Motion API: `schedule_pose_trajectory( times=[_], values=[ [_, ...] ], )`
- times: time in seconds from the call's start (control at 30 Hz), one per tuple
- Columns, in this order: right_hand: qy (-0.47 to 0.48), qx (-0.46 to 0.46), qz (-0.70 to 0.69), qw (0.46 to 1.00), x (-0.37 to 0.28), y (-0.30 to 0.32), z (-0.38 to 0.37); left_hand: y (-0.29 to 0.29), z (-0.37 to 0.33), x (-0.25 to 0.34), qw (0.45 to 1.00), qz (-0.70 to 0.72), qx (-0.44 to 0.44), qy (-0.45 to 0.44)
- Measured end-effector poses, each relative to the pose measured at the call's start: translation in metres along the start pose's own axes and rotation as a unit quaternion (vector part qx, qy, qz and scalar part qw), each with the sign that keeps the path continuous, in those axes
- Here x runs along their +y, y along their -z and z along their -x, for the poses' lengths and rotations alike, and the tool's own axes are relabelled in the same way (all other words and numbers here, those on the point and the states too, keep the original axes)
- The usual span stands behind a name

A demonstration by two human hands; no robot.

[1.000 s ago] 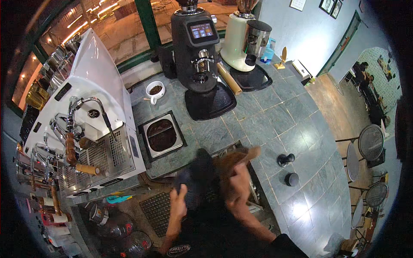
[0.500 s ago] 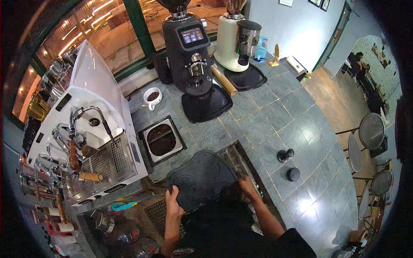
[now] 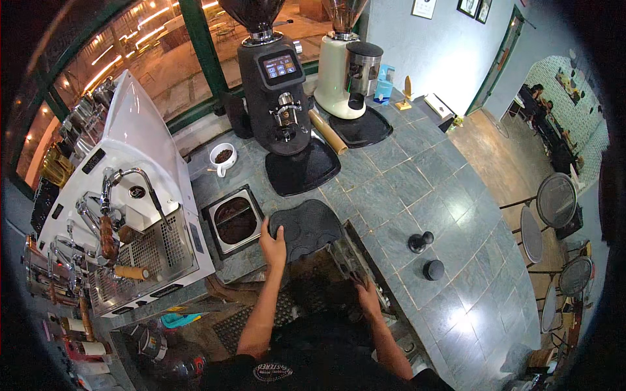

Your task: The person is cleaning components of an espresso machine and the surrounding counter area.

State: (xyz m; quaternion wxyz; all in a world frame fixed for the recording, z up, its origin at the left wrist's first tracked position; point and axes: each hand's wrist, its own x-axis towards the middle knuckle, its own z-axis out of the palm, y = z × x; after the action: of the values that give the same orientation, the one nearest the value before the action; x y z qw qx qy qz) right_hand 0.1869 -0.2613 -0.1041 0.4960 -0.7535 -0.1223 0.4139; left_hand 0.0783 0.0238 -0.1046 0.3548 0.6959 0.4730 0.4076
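A black rubber tamping mat (image 3: 310, 228) lies at the counter's front edge, beside the knock-out bin. My left hand (image 3: 274, 247) grips the mat's left side, thumb apart from the fingers. My right hand (image 3: 369, 298) is at the near edge of the open drawer (image 3: 350, 244), its fingertips partly lost in the dark there. Whether they hold anything does not show. Left of the mat, the square steel bin (image 3: 236, 221) set in the counter holds dark coffee grounds. A white cup (image 3: 223, 157) with coffee beans stands behind it.
On the left stands a white espresso machine (image 3: 140, 189). A black grinder (image 3: 274, 98) and a cream grinder (image 3: 336, 78) are at the back, each near a black tray. A black tamper (image 3: 420, 242) and a round black tool (image 3: 433, 269) sit on the right counter.
The tamping mat has moved forward and down onto the counter with my left hand. My right hand is now apart from the mat, by the drawer, which shows more.
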Motion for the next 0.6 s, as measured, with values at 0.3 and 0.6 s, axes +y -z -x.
schedule_pose_trajectory(
  times=[0.3,0.6],
  values=[
    [0.031,0.038,-0.056,0.997,0.025,-0.005,-0.02,0.024,0.065,0.03,0.98,-0.086,-0.003,-0.181],
    [0.044,-0.044,-0.107,0.992,-0.065,-0.037,-0.08,0.026,0.082,0.007,0.977,-0.121,-0.085,-0.157]
  ],
)
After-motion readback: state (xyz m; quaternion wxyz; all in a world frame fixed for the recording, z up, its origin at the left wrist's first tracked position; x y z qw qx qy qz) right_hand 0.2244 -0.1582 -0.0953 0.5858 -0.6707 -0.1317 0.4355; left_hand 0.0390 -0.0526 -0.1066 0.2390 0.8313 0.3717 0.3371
